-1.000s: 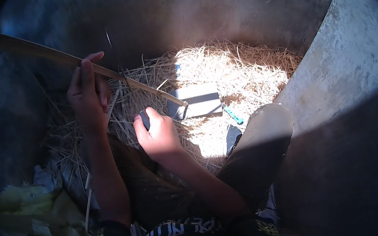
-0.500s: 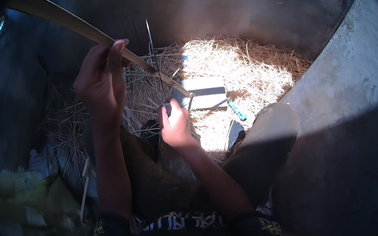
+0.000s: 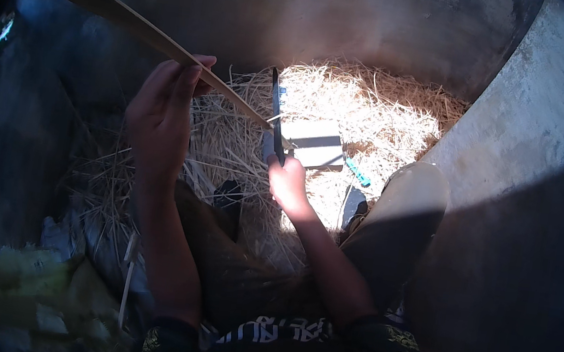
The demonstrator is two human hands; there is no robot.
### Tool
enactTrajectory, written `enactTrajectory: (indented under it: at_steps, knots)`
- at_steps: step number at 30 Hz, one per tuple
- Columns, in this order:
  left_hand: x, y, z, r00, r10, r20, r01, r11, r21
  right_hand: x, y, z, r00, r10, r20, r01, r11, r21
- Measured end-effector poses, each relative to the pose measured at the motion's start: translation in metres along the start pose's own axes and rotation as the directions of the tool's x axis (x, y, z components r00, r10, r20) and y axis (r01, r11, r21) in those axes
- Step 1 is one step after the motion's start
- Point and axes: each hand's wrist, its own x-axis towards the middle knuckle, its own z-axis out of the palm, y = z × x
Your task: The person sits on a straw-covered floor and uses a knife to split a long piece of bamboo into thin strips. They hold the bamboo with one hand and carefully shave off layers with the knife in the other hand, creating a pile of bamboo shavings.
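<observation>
My left hand (image 3: 163,103) is closed on a long flat strip (image 3: 121,16), probably bamboo, pinching it between thumb and fingers. From the upper left the strip slopes down to a pale rectangular block (image 3: 320,154), where its far end lies. My right hand (image 3: 289,185) grips a knife (image 3: 277,111), its dark narrow blade pointing up and away. In this view the blade crosses the strip near its lower end; whether they touch I cannot tell. My right fingers hide most of the handle.
Pale shavings (image 3: 370,102) cover the ground around the block. A teal slim object (image 3: 358,174) lies right of it, close to my bent knee (image 3: 416,186). A grey wall (image 3: 526,108) rises at the right. Yellowish-green cloth or sacking (image 3: 25,285) lies lower left.
My right hand has moved right, and the knife has swung from leaning left to nearly upright. My left hand has shifted slightly right, with the strip still in it.
</observation>
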Motion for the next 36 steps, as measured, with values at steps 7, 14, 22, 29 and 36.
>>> enactTrajectory:
  at_steps: [7, 14, 22, 29, 36]
  knots:
    - [-0.003, 0.005, 0.008, 0.998, -0.062, -0.015, 0.060, 0.991, -0.122, -0.042, -0.067, -0.013, 0.938, -0.345, 0.027, 0.346, 0.938, -0.030]
    - [0.002, 0.001, 0.005, 0.999, -0.050, -0.003, 0.050, 0.994, -0.093, -0.002, -0.004, -0.020, 0.981, -0.182, 0.062, 0.189, 0.972, -0.140]
    - [-0.001, -0.005, 0.002, 0.999, -0.044, 0.026, 0.047, 0.991, -0.129, -0.042, -0.060, -0.004, 0.916, -0.399, 0.049, 0.397, 0.917, 0.040]
    - [0.002, 0.000, 0.008, 1.000, 0.010, -0.022, -0.011, 0.999, -0.039, -0.008, 0.002, 0.000, 0.986, -0.163, -0.023, 0.158, 0.975, -0.156]
    - [-0.001, -0.006, 0.007, 0.995, 0.048, -0.090, -0.047, 0.999, 0.021, -0.050, -0.071, 0.003, 0.933, -0.360, 0.013, 0.360, 0.933, 0.008]
